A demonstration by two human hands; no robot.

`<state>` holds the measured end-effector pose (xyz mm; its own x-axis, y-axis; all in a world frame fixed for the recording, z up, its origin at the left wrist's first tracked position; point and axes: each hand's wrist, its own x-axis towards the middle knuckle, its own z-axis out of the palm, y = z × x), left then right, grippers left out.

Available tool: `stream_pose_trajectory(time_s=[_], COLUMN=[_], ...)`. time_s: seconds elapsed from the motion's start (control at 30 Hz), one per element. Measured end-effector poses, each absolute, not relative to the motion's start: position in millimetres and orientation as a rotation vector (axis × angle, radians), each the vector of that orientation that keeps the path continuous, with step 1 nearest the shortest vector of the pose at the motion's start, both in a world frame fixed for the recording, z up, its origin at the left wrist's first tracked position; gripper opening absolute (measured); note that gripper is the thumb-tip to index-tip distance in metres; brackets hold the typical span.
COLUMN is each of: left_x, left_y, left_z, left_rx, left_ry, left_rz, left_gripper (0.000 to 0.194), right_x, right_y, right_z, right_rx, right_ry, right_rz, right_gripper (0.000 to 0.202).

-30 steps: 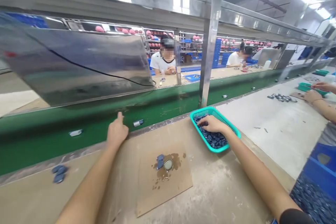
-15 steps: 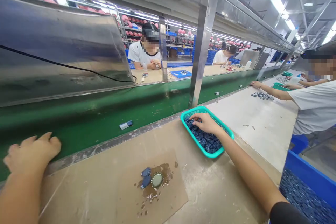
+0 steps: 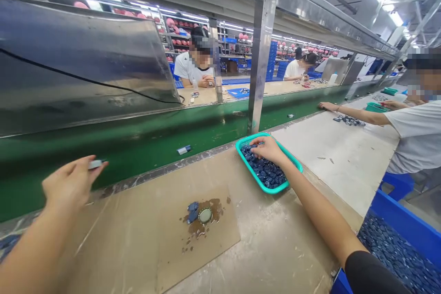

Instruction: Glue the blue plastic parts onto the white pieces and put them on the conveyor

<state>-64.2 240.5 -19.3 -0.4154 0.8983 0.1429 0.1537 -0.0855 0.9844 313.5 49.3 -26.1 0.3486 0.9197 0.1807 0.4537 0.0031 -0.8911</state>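
Note:
My left hand [image 3: 70, 181] is raised over the near edge of the green belt [image 3: 148, 144], pinching a small white-and-dark plastic piece [image 3: 96, 164] between thumb and fingers. My right hand [image 3: 268, 149] reaches into a turquoise basket [image 3: 296, 165] heaped with small dark blue plastic parts [image 3: 265, 172]. Its fingertips are curled together among the parts; whether one is between them cannot be made out. On a brown board [image 3: 217, 239] in front of me, two dark blue parts [image 3: 193, 211] lie beside a bottle cap [image 3: 205, 215], in a puddle of brownish liquid.
Another white-and-blue piece [image 3: 183, 149] lies on the belt. A metal post [image 3: 261, 55] rises behind the basket. At the right, a co-worker's arm [image 3: 361, 117] reaches toward the belt. A blue bin [image 3: 409, 220] full of dark parts stands low at the right.
My left hand has moved right and closed on a small white-and-dark piece. My right hand stays in the basket. The view has shifted slightly.

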Motion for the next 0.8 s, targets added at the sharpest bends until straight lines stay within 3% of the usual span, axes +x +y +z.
stream_pose_trajectory(time_s=[0.07, 0.2, 0.3, 0.43, 0.53, 0.67, 0.8], left_x=[-44, -24, -19, -11, -7, -8, -10], left_y=[201, 141, 115, 94, 84, 78, 77], left_z=[5, 27, 25, 14, 4, -5, -7], left_rx=[0.787, 0.705, 0.655, 0.789, 0.88, 0.964, 1.074], left_ry=[1.391, 1.141, 1.016, 0.82, 0.734, 0.744, 0.784], left_rz=[1.395, 1.287, 1.288, 1.21, 1.157, 0.961, 0.888], left_gripper=[0.021, 0.027, 0.027, 0.01, 0.015, 0.027, 0.035], right_x=[313, 312, 309, 289, 256, 205, 181], right_y=[49, 49, 47, 36, 26, 14, 10], right_z=[-27, -24, -16, -5, -2, -13, -38], right_rx=[-1.555, -1.411, -1.305, -1.216, -1.181, -1.163, -1.11], right_ry=[-1.242, -1.187, -1.163, -1.187, -1.313, -1.927, -2.33], right_rz=[0.643, 0.712, 0.787, 0.887, 0.977, 0.632, 0.25], right_gripper=[0.004, 0.014, 0.024, 0.032, 0.026, 0.013, 0.017])
